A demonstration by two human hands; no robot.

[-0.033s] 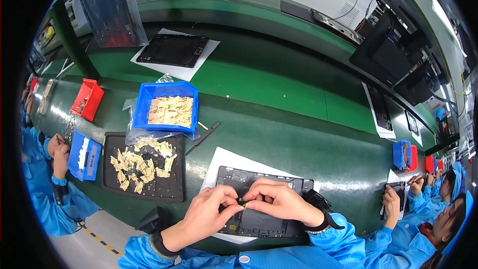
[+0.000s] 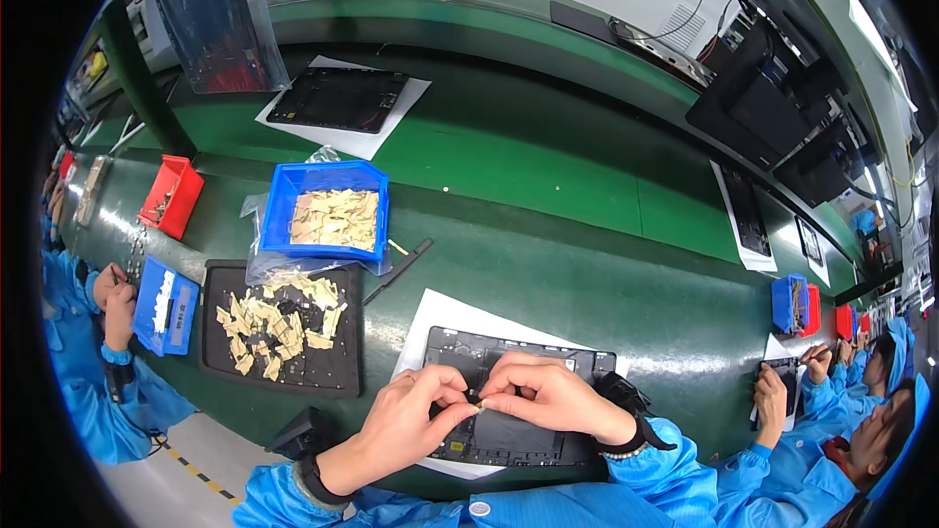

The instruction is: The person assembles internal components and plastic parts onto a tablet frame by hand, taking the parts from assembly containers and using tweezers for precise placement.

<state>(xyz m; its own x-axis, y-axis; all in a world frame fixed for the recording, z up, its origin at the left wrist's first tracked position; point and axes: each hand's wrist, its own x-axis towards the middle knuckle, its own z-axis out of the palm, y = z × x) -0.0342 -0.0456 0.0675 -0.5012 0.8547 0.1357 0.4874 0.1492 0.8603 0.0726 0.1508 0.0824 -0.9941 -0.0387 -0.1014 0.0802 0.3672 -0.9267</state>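
Observation:
My left hand [image 2: 411, 416] and my right hand [image 2: 548, 396] meet fingertip to fingertip over a black tablet-like device housing [image 2: 533, 438]. Both pinch a small dark and yellowish piece [image 2: 477, 399], mostly covered by the fingers, so its kind cannot be made out. Beneath the housing lies a white sheet [image 2: 430, 318]. On the left, a black tray [image 2: 220, 367] holds loose cream-coloured strips [image 2: 274, 328] and small black bits. Behind the tray, a blue bin [image 2: 277, 225] contains more cream pieces.
A dark pen-like tool [image 2: 399, 269] lies right of the blue bin. Another housing [image 2: 337, 98] rests on paper farther back. At left are a red bin [image 2: 171, 196] and a blue box [image 2: 176, 318] near a co-worker's hands [image 2: 117, 308]. Other people work at the right.

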